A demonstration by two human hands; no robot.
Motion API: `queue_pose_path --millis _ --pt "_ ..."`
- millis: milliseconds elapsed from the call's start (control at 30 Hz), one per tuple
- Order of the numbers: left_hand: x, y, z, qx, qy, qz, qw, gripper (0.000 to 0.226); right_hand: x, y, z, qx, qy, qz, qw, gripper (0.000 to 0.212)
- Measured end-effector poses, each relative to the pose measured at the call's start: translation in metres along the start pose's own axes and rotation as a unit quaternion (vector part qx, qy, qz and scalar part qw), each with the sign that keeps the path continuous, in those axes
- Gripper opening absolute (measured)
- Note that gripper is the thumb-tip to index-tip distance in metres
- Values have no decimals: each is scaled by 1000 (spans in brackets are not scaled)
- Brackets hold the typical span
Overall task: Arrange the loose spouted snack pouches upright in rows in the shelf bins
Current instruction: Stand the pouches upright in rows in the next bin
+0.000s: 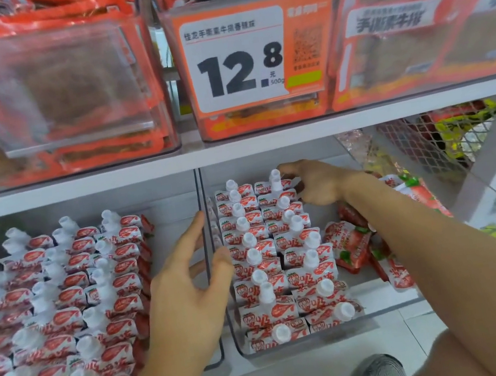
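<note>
White shelving carries two clear bins; your right hand [315, 184] pinches the rearmost pouch [275, 183], so seat it upright against the row just nearer you. Your left hand [187, 283], spread and empty, steadies the divider wall [200, 195].

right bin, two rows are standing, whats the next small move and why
Probably pick one loose pouch from the pile lying flat on the right side of the right bin and stand it at the back to start a third row. The right hand is at the back of the second row, the left hand spread open at the divider.
</note>
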State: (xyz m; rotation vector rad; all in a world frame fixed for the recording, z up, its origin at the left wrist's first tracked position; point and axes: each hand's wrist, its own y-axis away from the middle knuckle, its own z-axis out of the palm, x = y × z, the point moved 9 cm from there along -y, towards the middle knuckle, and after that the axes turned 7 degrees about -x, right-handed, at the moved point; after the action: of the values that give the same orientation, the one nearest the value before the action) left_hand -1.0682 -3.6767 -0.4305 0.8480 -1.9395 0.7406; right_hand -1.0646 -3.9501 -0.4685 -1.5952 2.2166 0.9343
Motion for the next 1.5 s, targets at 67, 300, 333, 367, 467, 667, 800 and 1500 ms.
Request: queue_pose_path --millis 67,300,333,367,467,667,800,1500 --pt "1 0 -1 0 -2 -5 1000 57 -2 -1 1 -15 6 5 1000 57" --pt "7 -3 -7 2 -10 -5 1000 68 20 30 -24 79 24 50 995 54" --pt "7 -3 -8 0 -14 -5 1000 65 21 37 -28 92 58 55 993 49" --pt "8 -4 -9 -2 -18 -8 1000 65 21 44 -28 96 70 53 991 44" --pt "13 -8 -11 -27 -48 -13 998 68 6 62 -16 60 55 33 996 39" --pt "20 -15 -12 -26 -91 -6 996 58 -21 74 16 3 49 9 999 25" --pt "22 -18 -12 -45 -112 -16 992 58 -10 101 16 -23 -170 29 985 42" --pt "128 -6 53 -95 -230 190 950 25 1 170 -37 205 87 -51 974 41"
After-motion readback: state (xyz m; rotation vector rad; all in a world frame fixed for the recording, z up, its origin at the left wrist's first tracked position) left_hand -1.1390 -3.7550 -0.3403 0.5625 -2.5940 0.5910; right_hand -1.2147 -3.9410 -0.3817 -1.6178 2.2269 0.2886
